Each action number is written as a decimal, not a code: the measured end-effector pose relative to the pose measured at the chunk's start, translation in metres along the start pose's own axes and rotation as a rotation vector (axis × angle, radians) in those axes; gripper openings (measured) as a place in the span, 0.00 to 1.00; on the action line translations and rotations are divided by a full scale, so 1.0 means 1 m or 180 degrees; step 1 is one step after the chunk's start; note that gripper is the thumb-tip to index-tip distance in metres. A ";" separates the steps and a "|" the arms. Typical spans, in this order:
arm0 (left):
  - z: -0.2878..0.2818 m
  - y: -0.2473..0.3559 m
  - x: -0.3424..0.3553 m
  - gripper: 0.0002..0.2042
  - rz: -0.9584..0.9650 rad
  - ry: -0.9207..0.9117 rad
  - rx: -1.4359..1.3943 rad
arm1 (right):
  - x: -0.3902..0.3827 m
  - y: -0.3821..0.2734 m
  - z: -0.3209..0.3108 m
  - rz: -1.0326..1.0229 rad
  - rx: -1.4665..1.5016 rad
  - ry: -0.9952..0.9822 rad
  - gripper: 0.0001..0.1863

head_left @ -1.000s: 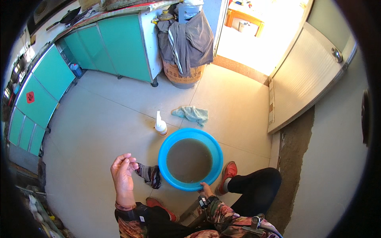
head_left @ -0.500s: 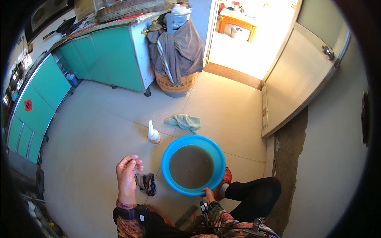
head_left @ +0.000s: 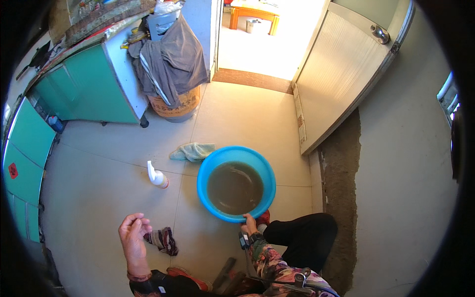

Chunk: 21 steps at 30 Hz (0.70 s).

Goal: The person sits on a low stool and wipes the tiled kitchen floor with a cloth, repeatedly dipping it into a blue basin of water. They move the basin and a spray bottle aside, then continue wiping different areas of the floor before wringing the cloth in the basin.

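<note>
A round blue basin (head_left: 203,184) of murky grey-brown water (head_left: 232,190) is in front of me. My right hand (head_left: 250,225) grips its near rim, thumb over the edge. To the left, my left hand (head_left: 132,232) is held up with nothing in it, its fingers loosely bent and a little apart. Below that hand, a dark striped cloth (head_left: 163,240) lies crumpled on the floor. A white spray bottle (head_left: 157,176) stands upright left of the basin. Just beyond, a pale green towel (head_left: 190,151) lies with one end by the basin's far left rim.
Green cabinets (head_left: 81,89) line the left and back. A drum-shaped orange container (head_left: 175,105) stands by them under a grey cloth (head_left: 173,59). At the far right is an open door (head_left: 341,69) beside a wall (head_left: 405,198). A red shoe (head_left: 190,277) is near my knees.
The view has turned right. My right hand has shifted the basin away from me toward the door, nearer the towel. Its water now shows a pale streak. My left hand stays raised and bare.
</note>
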<state>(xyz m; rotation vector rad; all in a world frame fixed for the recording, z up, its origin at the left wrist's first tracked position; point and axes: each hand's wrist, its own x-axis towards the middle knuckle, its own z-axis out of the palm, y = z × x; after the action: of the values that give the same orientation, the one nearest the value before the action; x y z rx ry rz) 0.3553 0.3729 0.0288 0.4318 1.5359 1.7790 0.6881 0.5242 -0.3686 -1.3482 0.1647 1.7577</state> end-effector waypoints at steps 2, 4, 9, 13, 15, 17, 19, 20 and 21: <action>0.001 0.000 0.001 0.06 0.0023 0.0007 0.0078 | 0.012 -0.020 0.017 -0.0274 -0.0160 0.0152 0.08; 0.000 -0.001 0.001 0.06 -0.0019 0.0067 0.0185 | 0.024 -0.040 0.031 -0.0284 -0.0113 0.0382 0.09; -0.006 -0.007 0.005 0.06 -0.0148 0.0171 0.0421 | 0.052 -0.069 0.070 -0.0496 -0.0004 0.0063 0.09; -0.015 -0.013 0.013 0.06 -0.0196 0.0271 0.0502 | 0.070 -0.083 0.111 -0.0704 -0.0249 -0.0094 0.08; -0.019 -0.017 0.017 0.07 -0.0197 0.0383 0.0515 | 0.081 -0.091 0.134 -0.0716 -0.0062 0.0127 0.08; -0.023 -0.020 0.020 0.07 -0.0252 0.0401 0.0592 | 0.092 -0.098 0.156 -0.0704 -0.0076 0.0024 0.08; -0.027 -0.023 0.022 0.07 -0.0297 0.0411 0.0639 | 0.106 -0.103 0.174 -0.0646 0.0013 -0.0017 0.08; -0.028 -0.024 0.023 0.07 -0.0304 0.0418 0.0652 | 0.113 -0.105 0.183 -0.0636 0.0097 0.0078 0.08; -0.029 -0.024 0.023 0.07 -0.0307 0.0425 0.0663 | 0.119 -0.108 0.189 -0.0624 0.0083 0.0013 0.08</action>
<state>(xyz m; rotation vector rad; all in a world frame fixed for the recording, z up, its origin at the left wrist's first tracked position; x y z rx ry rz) 0.3275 0.3693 -0.0055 0.3381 1.8142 1.6078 0.6275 0.7638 -0.3498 -1.3034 0.0553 1.5839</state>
